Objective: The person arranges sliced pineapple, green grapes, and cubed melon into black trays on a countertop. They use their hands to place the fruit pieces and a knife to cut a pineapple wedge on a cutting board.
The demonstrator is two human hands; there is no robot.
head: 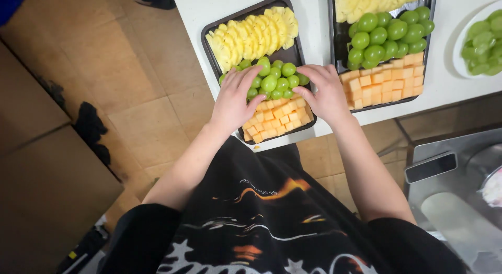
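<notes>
- The brown tiled floor [141, 117] runs down the left, with flattened cardboard [47, 164] lying on it beside me.
- My left hand [236, 98] lies flat and spread, fingers loose, on the near black tray [208, 30]. The fingertips touch the left side of the green grapes [277, 77], and the palm covers part of the cubed orange melon [277, 119]. It grips nothing.
- That near tray sits on the white surface [314, 23], tilted a little, with its near end just over the edge. It holds three bands of fruit: fanned pineapple slices [253, 36] at the far end, the grapes in the middle, the melon cubes nearest me.
- My right hand [325, 91] is also flat and relaxed, fingers together. It rests on the right rim of the near tray, in the gap between the two trays, with the fingertips against the right side of the same grapes. Nothing is clasped in it.
- I count two black trays. The second tray [433, 12] stands just right of my right hand and is filled the same way: pineapple [366, 1] far, larger grapes [389, 36] in the middle, melon cubes [387, 83] near.
- One white plate [460, 64] at the right edge carries more green grapes [481, 41].
- Low on the right stands a grey metal machine [460, 200], well apart from the trays.
</notes>
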